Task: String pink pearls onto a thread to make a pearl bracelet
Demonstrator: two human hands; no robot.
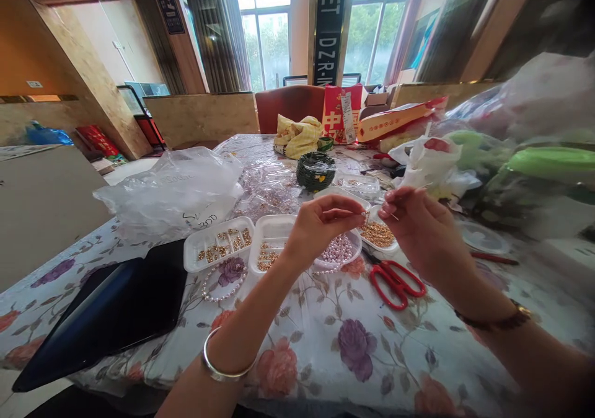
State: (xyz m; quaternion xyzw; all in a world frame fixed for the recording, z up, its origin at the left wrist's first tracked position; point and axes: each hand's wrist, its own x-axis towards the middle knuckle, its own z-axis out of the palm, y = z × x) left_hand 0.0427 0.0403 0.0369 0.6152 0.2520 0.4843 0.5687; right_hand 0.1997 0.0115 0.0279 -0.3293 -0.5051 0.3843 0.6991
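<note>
My left hand is raised over the bead containers, thumb and forefinger pinched on a small gold-coloured bead piece. Just to its right, my right hand pinches a thin pale strand; whether it is a thread or a needle I cannot tell. The fingertips of both hands are close but apart. Below them are a round tub of pink pearl beads and a container of gold beads. A pearl string lies in a loop on the cloth at the left.
Red-handled scissors lie below my right hand. Two white trays with gold beads stand left, beside a dark folder-like object. Plastic bags, a dark green basket and a red pen-like stick are further around.
</note>
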